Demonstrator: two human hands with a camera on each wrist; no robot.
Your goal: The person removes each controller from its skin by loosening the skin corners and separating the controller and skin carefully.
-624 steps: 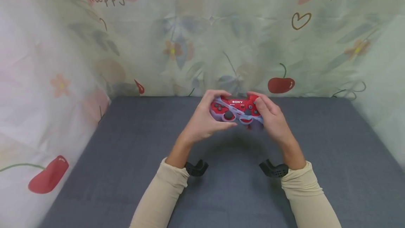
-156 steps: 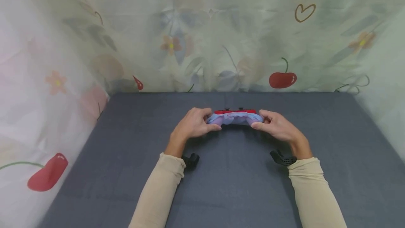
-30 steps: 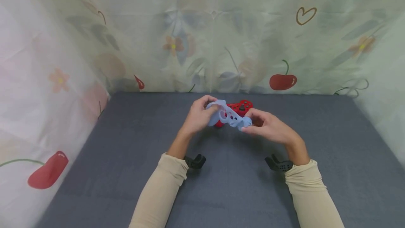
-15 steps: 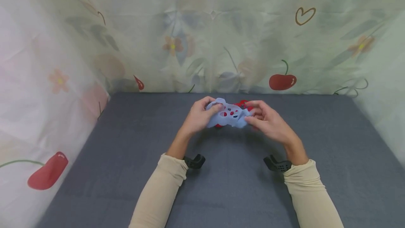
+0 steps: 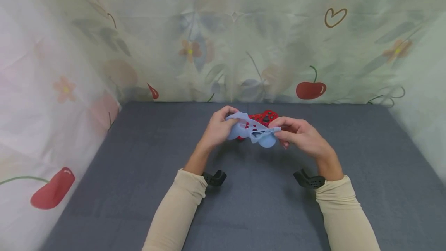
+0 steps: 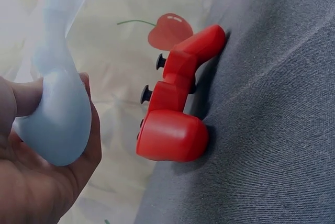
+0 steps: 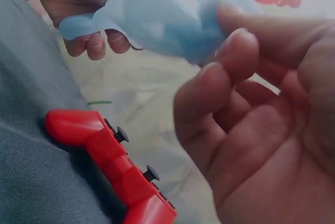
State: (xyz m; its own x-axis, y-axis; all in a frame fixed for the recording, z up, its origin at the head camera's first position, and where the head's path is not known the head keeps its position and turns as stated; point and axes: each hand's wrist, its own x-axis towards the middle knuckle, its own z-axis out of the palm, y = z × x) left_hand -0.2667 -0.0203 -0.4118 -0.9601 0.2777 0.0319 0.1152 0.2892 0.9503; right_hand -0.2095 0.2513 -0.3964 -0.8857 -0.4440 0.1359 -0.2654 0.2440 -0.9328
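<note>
A pale blue silicone controller cover (image 5: 240, 129) is stretched between both hands, held above the table. My left hand (image 5: 218, 128) grips one of its rounded grip ends, thumb on top, as the left wrist view shows with the cover (image 6: 63, 114) in the palm. My right hand (image 5: 304, 136) pinches the cover's other end between thumb and fingertips; in the right wrist view the cover (image 7: 157, 14) looks bunched there. Bare of the cover, a red game controller (image 6: 175, 98) with black thumbsticks lies on the table behind and below it, partly hidden in the head view.
Dark grey cloth covers the table (image 5: 156, 189). A patterned curtain (image 5: 223, 49) with cherries and flowers hangs along its back and sides. Each wrist wears a black camera mount (image 5: 215, 178) below the palm.
Twenty seconds ago the cover was on the controller; now they are apart. In the last half second my right hand has shifted slightly right and down, folding the cover's right end.
</note>
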